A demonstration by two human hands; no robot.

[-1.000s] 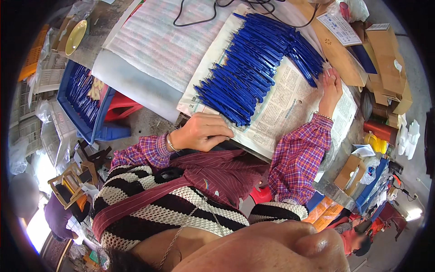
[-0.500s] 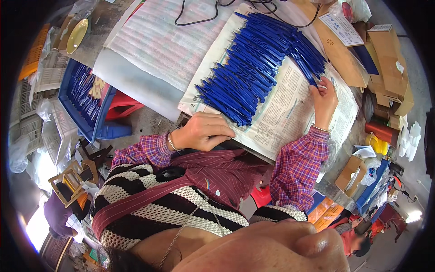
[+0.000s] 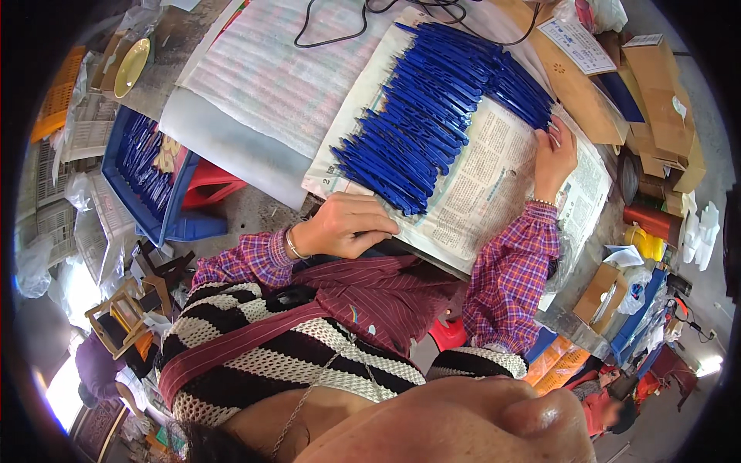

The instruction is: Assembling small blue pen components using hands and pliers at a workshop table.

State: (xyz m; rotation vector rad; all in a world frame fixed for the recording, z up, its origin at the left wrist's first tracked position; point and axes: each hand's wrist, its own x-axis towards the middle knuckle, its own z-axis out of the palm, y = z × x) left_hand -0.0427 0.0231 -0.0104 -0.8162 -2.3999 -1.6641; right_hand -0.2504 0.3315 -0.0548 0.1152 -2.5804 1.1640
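Note:
Slender, glossy blue sticks (image 3: 421, 116) lie packed side by side in a long row on newspaper (image 3: 471, 197). A shorter row of the same sticks (image 3: 519, 91) branches off at the far right. My right hand (image 3: 554, 158) is at the near end of that shorter row, fingers bent and closed at the tip of a blue stick. My left hand (image 3: 347, 224) rests by the newspaper's near edge, left of the long row's near end. Its thumb and fingers are pressed together, and whatever may be between them is hidden.
White foam sheeting (image 3: 285, 69) covers the table to the left, with a black cable (image 3: 332, 38) across its far side. A blue bin (image 3: 158, 181) of similar sticks stands at left. Cardboard boxes (image 3: 660, 100) line the right. A person (image 3: 104, 363) is at lower left.
The sticks at the near end of the shorter row have swung away from me and now lie closer against the others. My right hand has moved slightly right; my left stays put.

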